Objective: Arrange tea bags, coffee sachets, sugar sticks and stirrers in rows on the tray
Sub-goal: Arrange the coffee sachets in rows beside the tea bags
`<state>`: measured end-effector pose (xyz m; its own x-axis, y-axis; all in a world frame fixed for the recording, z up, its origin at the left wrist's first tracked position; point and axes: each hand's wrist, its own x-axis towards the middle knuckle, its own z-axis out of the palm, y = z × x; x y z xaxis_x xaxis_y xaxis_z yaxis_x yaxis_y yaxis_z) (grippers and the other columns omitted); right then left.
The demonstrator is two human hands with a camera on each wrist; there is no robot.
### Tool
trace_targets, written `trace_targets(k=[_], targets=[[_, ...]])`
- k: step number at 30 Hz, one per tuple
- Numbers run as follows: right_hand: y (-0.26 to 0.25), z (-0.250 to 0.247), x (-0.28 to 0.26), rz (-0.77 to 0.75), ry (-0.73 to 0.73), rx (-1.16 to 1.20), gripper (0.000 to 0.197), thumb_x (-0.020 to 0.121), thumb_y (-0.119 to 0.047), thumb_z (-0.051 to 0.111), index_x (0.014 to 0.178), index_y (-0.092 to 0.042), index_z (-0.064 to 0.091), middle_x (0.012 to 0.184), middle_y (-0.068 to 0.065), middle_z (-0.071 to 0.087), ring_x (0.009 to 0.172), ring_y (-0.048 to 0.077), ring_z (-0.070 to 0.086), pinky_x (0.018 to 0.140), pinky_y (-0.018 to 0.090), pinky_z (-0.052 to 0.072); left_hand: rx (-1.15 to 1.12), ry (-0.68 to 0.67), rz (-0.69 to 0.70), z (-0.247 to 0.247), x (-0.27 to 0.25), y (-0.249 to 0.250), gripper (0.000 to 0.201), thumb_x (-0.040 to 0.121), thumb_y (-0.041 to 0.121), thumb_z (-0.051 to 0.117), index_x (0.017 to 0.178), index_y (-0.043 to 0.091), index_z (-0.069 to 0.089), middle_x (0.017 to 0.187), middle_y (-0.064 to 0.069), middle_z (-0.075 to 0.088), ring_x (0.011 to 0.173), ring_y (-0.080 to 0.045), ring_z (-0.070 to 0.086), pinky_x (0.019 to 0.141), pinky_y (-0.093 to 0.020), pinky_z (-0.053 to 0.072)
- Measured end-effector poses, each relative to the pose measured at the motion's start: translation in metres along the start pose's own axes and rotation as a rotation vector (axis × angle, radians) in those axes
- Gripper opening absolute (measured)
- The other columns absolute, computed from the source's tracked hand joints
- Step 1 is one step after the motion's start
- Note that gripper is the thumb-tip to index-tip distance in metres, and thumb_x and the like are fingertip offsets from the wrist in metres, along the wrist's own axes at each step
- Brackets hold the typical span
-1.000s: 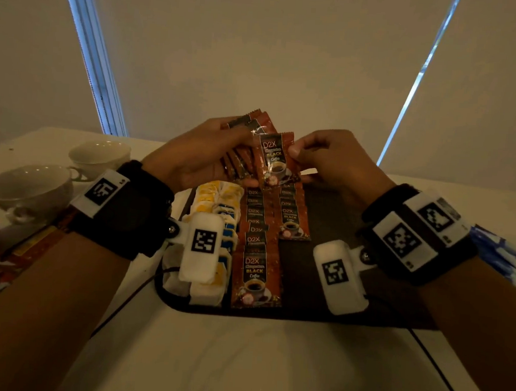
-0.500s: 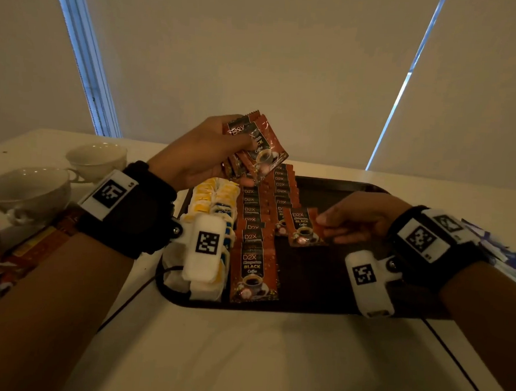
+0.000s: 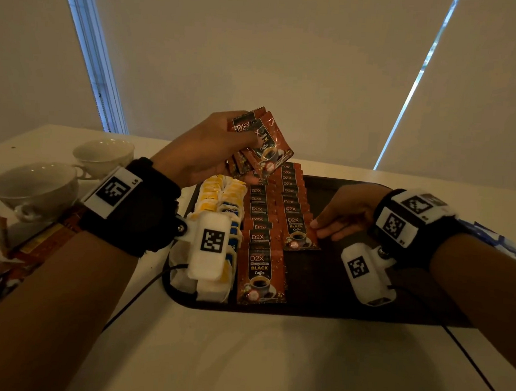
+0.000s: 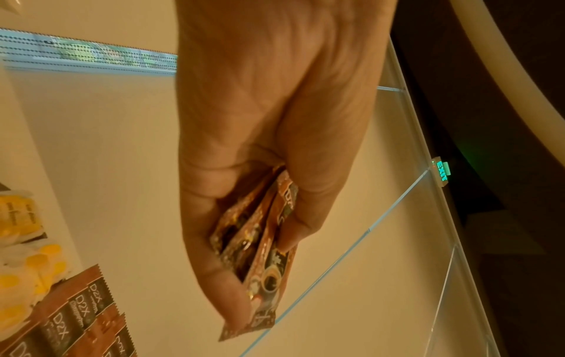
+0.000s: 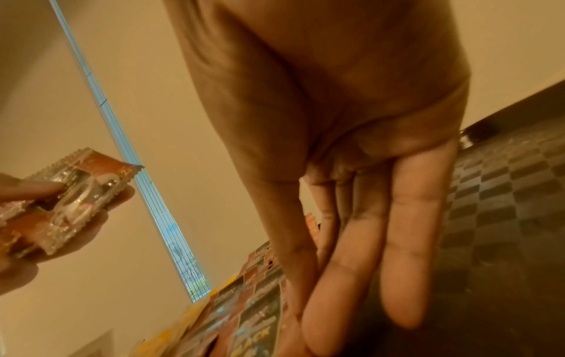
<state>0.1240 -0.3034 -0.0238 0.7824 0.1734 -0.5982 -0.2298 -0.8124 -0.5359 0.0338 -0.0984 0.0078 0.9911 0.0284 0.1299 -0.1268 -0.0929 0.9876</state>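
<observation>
Above dark tray point(image 3: 350, 294), left hand point(image 3: 205, 149) grips fanned coffee sachets point(image 3: 261, 142), count unclear; right hand point(image 3: 345, 211), fingers straight, touches nearest sachet point(image 3: 298, 232); tea bags point(image 3: 220, 193) partly hidden.

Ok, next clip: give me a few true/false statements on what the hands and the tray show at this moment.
1. The left hand holds a bunch of coffee sachets above the tray. True.
2. The right hand holds a teacup. False: its straight fingers touch the nearest sachet of the second coffee row.
3. Tea bags lie left of the coffee rows. True.
4. Both teacups stand on the tray. False: they stand on the table, left of it.
</observation>
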Motion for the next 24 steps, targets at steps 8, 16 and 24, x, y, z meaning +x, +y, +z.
trace_targets(k=[8, 16, 24], targets=[[-0.006, -0.001, -0.006, -0.058, 0.042, -0.090, 0.016, 0.079, -0.019, 0.072, 0.087, -0.009, 0.063, 0.071, 0.003, 0.072, 0.062, 0.010, 0.067, 0.062, 0.026, 0.054, 0.022, -0.035, -0.040, 0.002, 0.001, -0.005, 0.019, 0.092, 0.002, 0.055, 0.104, 0.016, 0.059, 0.090, -0.008, 0.069, 0.069, -0.017, 0.071, 0.058, -0.034, 0.060], [-0.035, 0.010, -0.050, -0.636, 0.247, 0.260, 0.031, 0.094, -0.036, 0.050, 0.099, -0.009, 0.064, 0.088, 0.002, 0.066, 0.080, 0.013, 0.064, 0.067, 0.023, 0.056, 0.121, -0.077, -0.056, 0.004, 0.000, -0.007, 0.021, 0.085, 0.003, 0.063, 0.104, 0.013, 0.060, 0.089, -0.009, 0.071, 0.070, -0.018, 0.071, 0.053, -0.031, 0.059], [-0.027, 0.024, -0.054, -0.677, 0.352, 0.241, 0.007, 0.085, -0.007, 0.065, 0.090, -0.010, 0.061, 0.083, 0.003, 0.062, 0.062, 0.008, 0.061, 0.050, 0.015, 0.053, 0.129, -0.072, -0.027, 0.005, -0.001, -0.008, 0.025, 0.082, 0.006, 0.068, 0.106, 0.011, 0.063, 0.085, -0.004, 0.072, 0.073, -0.018, 0.072, 0.051, -0.029, 0.057]])
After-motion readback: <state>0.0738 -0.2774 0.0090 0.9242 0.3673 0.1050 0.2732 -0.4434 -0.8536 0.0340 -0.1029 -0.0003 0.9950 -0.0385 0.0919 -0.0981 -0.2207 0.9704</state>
